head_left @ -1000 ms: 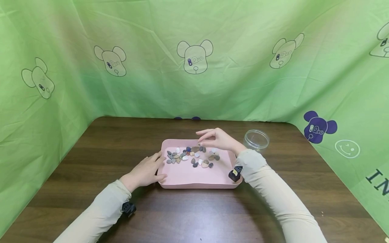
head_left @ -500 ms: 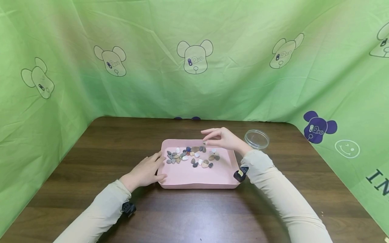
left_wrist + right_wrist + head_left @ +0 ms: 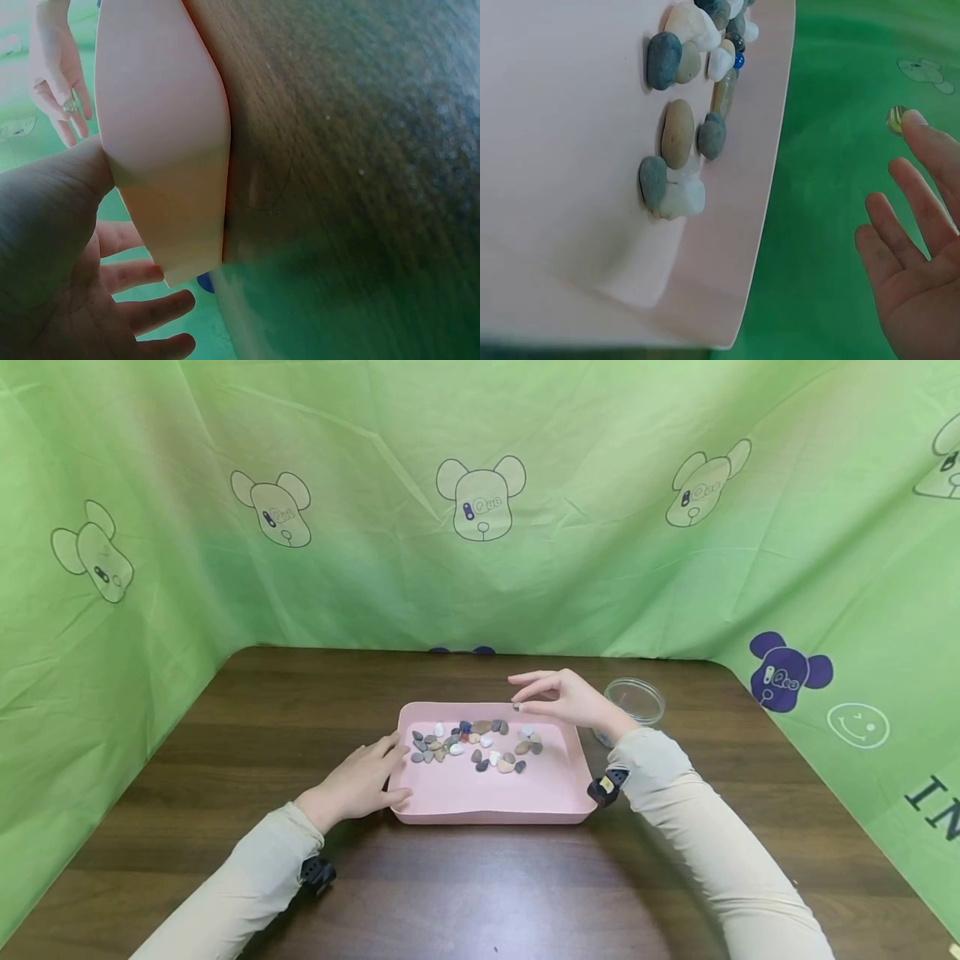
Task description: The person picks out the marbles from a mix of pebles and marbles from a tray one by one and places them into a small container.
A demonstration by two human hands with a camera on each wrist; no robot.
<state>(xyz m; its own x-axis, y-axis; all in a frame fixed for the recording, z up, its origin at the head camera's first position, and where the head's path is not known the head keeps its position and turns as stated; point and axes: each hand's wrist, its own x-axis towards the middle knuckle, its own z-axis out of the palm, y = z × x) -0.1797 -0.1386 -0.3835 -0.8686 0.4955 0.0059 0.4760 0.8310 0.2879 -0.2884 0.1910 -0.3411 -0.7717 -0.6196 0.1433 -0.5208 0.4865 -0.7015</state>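
Observation:
My right hand [image 3: 564, 696] pinches a glass marble [image 3: 895, 120] with a yellow-green swirl between thumb and fingertip. It is raised over the back right part of a pink tray [image 3: 487, 797]. The other fingers of that hand are loosely extended in the right wrist view. Pebbles [image 3: 678, 135] in grey, tan and white lie in clusters in the tray. Among them sits a small blue marble [image 3: 739, 60]. On the tray's left rim rests my left hand [image 3: 360, 781], fingers spread and holding no pebble.
A clear round jar [image 3: 634, 700] stands behind the tray's right side, partly hidden by the right hand and sleeve. The brown wooden table [image 3: 480, 893] reaches back to a green cloth backdrop [image 3: 360, 593] with printed bear heads.
My right hand has moved right and slightly up with the marble, from above the pebbles towards the jar. The left hand and the tray have stayed in place.

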